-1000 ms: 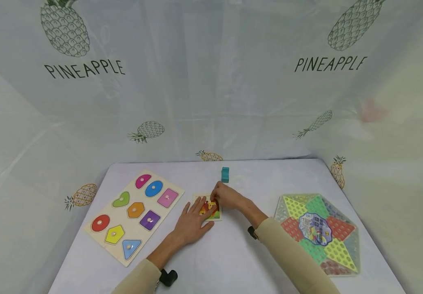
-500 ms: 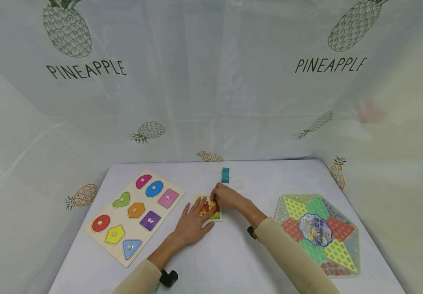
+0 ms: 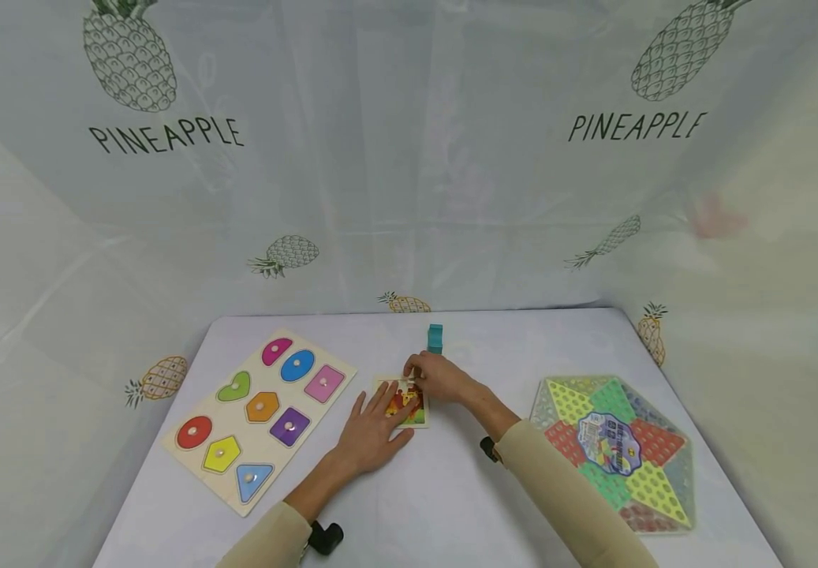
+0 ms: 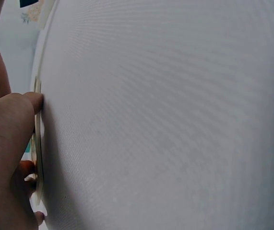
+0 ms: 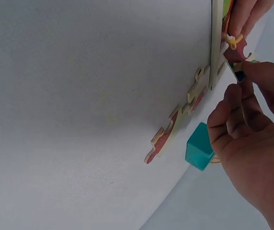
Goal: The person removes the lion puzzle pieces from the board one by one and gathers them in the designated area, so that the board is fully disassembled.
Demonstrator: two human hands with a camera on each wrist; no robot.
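Note:
A small picture jigsaw puzzle in a pale frame lies mid-table. My left hand rests on it with fingers spread and straight, covering its left part. In the left wrist view, the left thumb lies over the frame's edge. At the puzzle's far edge, my right hand pinches a puzzle piece between thumb and fingertips; most of the piece is hidden. Two loose puzzle pieces show in the right wrist view: a red-and-cream one and another against the frame.
Behind the right hand stands a teal block. A wooden shape board with knobbed pieces lies to the left. On the right is a hexagonal star-patterned game board. A pineapple-print curtain hangs behind the table.
The right hand's fingertips have shifted slightly away from the puzzle's middle, toward its far edge, uncovering more of the picture. The left hand stays in place.

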